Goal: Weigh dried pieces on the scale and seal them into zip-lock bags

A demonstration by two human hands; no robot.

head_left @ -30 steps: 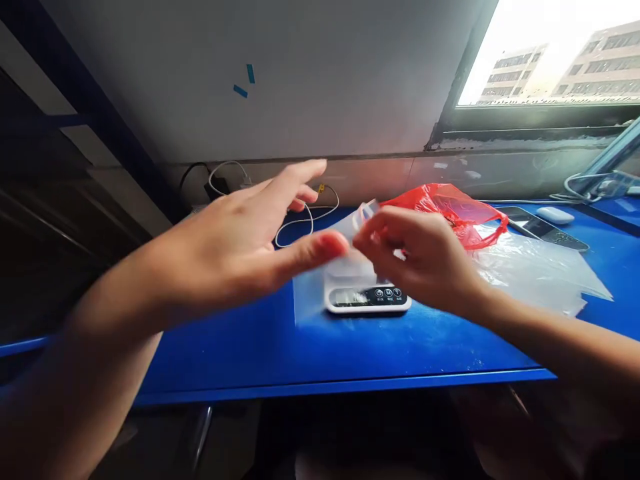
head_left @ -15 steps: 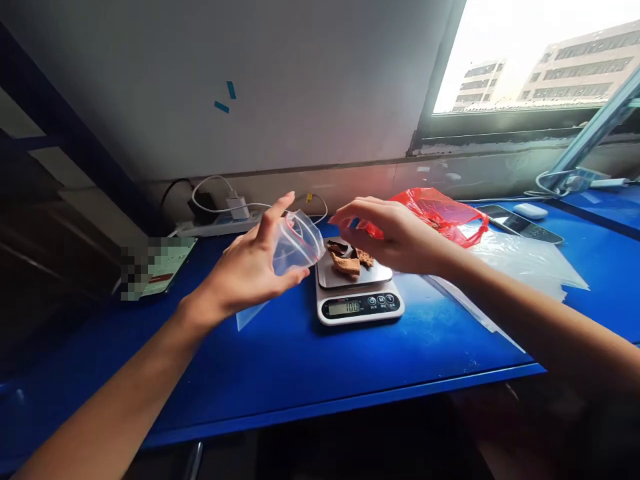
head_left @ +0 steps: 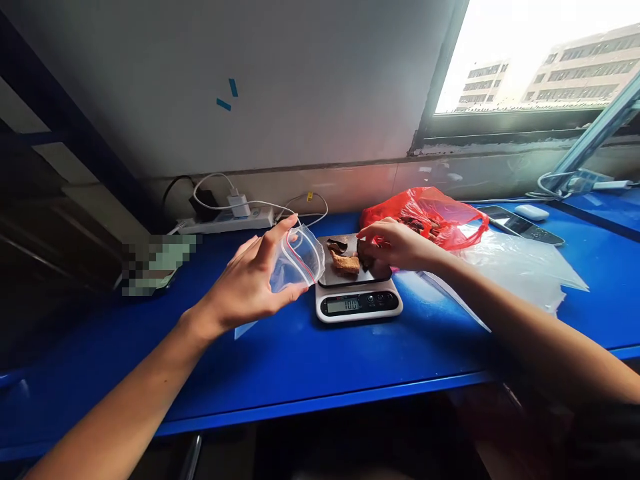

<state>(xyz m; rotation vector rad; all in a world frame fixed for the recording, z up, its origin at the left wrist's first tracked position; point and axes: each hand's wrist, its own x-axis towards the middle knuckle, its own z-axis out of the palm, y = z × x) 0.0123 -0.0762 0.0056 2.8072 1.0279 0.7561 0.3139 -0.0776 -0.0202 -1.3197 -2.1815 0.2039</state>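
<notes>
Holding a filmy bag (head_left: 298, 259), left hand (head_left: 250, 283) curves; right hand (head_left: 395, 244) (grip unclear) overhangs rough chips (head_left: 346, 264).

A head-worn camera looks forward and down over the nearby worktop (head_left: 350, 353), facing a wall (head_left: 320, 87) at upper center and a window (head_left: 530, 67) at upper right.

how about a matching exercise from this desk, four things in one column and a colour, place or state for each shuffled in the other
Column one
1. zip bag
2. scale
3. carrier bag
4. power strip

Column two
A. red
B. has a charger plugged in
C. held in the left hand
D. has digits on its display

Right pairs: 1-C, 2-D, 3-A, 4-B
</notes>
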